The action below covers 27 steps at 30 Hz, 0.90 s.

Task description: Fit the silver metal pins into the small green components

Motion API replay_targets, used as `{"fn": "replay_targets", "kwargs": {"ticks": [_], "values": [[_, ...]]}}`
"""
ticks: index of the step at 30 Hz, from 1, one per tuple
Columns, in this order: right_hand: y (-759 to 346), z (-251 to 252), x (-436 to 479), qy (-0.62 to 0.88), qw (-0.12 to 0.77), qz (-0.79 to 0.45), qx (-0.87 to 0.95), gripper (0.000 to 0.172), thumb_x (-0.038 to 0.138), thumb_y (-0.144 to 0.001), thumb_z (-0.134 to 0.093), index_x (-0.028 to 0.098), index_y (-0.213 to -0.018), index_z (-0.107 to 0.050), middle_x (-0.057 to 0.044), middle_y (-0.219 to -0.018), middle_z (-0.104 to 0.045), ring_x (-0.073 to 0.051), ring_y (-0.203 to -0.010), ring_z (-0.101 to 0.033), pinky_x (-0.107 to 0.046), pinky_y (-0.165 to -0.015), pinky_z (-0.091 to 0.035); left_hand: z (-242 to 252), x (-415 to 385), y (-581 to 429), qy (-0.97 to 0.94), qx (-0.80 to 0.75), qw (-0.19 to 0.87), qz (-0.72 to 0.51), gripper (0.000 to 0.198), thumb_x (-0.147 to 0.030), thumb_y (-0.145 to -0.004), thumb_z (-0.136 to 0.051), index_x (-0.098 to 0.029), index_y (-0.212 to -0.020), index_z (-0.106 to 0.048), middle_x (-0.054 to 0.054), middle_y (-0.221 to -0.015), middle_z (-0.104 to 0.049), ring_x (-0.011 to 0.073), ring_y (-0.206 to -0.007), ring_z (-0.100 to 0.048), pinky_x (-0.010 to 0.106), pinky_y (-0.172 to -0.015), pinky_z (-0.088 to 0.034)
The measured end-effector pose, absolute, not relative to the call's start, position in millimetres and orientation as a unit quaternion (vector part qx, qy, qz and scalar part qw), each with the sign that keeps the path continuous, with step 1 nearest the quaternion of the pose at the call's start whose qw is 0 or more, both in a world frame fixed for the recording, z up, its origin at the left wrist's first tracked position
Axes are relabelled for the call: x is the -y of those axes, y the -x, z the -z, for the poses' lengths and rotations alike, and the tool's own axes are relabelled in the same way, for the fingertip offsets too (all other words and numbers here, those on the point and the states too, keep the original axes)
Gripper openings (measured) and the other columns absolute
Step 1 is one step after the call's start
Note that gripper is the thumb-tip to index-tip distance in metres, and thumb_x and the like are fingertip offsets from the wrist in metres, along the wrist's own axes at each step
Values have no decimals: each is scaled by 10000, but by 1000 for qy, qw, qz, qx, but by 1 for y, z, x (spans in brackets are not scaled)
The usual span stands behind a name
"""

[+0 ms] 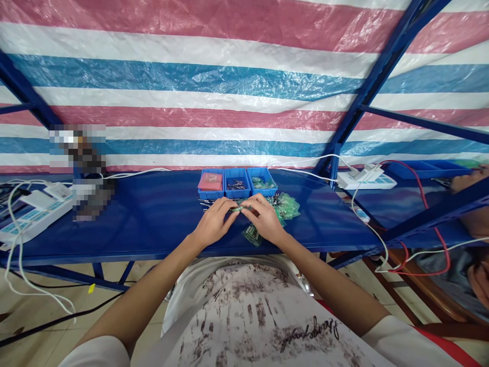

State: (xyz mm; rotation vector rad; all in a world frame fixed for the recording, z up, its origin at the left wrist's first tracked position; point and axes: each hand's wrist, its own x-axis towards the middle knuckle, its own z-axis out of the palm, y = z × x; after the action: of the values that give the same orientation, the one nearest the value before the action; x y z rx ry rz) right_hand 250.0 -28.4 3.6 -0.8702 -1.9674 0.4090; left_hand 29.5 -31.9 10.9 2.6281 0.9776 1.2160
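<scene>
My left hand (214, 220) and my right hand (265, 218) meet over the blue table, each pinching an end of a small green piece (237, 209). Behind them stand three joined blue bins: the left one holds a pink packet (210, 181), the middle one dark thin parts (237, 184), the right one green pieces (262, 182). Beside my right hand lies a heap of clear green packets (286, 206). Another green packet (252, 235) is partly under that hand. Dark thin pins (206, 203) lie behind my left hand.
A white power strip (367, 179) with cables sits at the right, another (34, 216) at the left. Blue metal posts (349, 117) frame the striped sheet (214, 117). At the far right, part of another person (476, 204) shows near another blue tray (431, 169).
</scene>
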Motion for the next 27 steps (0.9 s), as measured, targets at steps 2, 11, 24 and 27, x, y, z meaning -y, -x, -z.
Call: {"fn": "replay_targets", "kwargs": {"ticks": [2, 11, 24, 27], "values": [[-250, -3, 29, 355, 459, -171, 796, 206, 407, -1099, -542, 272, -1165, -683, -73, -1051, -577, -183, -747, -591, -333, -692, -525, -12, 32, -30, -860, -317, 50, -397, 194, -318, -1114, -505, -216, -1260, -583, 117, -1169, -654, 254, -1092, -641, 394, -939, -547], [-250, 1, 27, 346, 475, -170, 791, 165, 391, -1081, -583, 271, -1163, -660, -65, -1065, -559, -150, -646, -543, -338, -648, -506, -11, 31, -29, -854, -319, 64, -405, 201, -312, -1120, -492, -211, -1274, -573, 110, -1139, -642, 246, -1066, -640, 367, -910, -542], [-249, -3, 29, 349, 463, -157, 799, 177, 401, -1099, -547, 256, -1138, -641, -67, -1052, -552, -152, -640, -537, -333, -642, -475, -11, 30, -29, -842, -343, 60, -413, 206, -336, -1135, -456, -202, -1194, -601, 57, -953, -624, 195, -848, -624, 304, -777, -488], [-249, -3, 29, 351, 462, -148, 801, 173, 387, -1109, -525, 256, -1117, -636, -66, -1045, -544, -159, -662, -538, -333, -652, -468, -9, 29, -28, -843, -338, 52, -415, 199, -333, -1133, -465, -204, -1211, -596, 65, -984, -644, 206, -897, -647, 310, -805, -500]]}}
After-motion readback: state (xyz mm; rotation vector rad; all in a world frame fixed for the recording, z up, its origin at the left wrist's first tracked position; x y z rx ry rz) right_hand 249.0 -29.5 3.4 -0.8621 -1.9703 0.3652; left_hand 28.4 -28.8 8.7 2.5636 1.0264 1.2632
